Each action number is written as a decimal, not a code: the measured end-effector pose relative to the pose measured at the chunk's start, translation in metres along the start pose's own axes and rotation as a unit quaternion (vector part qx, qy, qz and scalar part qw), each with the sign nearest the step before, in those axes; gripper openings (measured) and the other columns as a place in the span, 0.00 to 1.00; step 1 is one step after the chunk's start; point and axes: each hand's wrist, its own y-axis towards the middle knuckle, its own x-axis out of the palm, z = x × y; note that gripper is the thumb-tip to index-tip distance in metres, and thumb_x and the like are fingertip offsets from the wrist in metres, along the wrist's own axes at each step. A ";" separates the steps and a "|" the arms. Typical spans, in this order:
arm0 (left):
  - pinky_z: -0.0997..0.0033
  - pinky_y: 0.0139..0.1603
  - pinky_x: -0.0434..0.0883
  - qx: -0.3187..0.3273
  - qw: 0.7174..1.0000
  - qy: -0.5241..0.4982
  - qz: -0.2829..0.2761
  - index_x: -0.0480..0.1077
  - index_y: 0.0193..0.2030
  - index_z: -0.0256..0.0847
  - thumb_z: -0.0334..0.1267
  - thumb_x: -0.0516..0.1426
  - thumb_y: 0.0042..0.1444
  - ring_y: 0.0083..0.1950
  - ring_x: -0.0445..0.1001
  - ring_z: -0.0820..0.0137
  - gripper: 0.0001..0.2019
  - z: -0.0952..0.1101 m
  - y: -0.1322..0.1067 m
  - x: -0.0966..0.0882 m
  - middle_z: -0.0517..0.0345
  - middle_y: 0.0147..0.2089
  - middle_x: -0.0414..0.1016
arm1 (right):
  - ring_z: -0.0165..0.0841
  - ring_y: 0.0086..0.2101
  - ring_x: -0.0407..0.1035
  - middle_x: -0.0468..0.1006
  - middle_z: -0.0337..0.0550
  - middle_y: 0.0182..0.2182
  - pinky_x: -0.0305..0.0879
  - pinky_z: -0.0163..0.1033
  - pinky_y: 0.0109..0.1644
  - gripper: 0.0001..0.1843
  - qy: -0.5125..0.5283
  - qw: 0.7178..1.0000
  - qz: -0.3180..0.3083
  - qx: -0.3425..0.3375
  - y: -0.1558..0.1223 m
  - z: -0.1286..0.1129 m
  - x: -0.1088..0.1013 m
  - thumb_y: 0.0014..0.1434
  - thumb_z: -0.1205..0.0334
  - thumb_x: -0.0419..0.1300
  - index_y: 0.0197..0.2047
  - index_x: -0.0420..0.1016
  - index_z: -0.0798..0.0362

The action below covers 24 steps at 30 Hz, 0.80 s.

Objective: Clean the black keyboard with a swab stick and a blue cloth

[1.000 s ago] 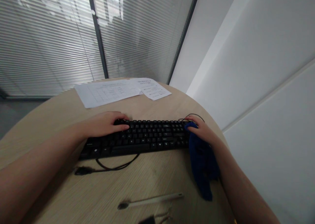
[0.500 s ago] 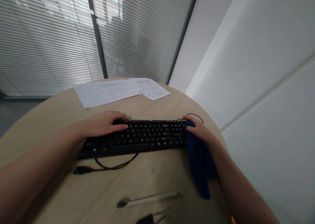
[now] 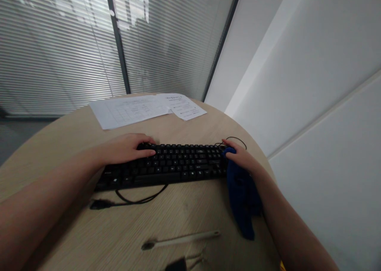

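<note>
Gripping blue cloth (image 3: 242, 199) in right hand (image 3: 242, 159), left hand (image 3: 126, 151) flat on keyboard (image 3: 178, 165)

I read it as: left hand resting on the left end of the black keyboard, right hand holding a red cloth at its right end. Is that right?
Not quite: the cloth is dark blue, not red, as the head view shows. The rest stands: the left hand rests on the left end of the black keyboard, and the right hand holds the cloth at its right end.
</note>
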 end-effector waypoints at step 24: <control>0.60 0.57 0.68 -0.007 1.000 -0.003 -0.008 0.77 0.54 0.48 0.59 0.53 0.59 0.54 0.76 0.56 0.25 0.000 0.000 0.000 0.53 0.53 0.80 | 0.42 0.63 0.64 0.69 0.48 0.65 0.57 0.50 0.68 0.44 0.090 0.996 -0.022 0.018 -0.007 -0.005 -0.010 0.50 0.66 0.56 0.72 0.58 0.50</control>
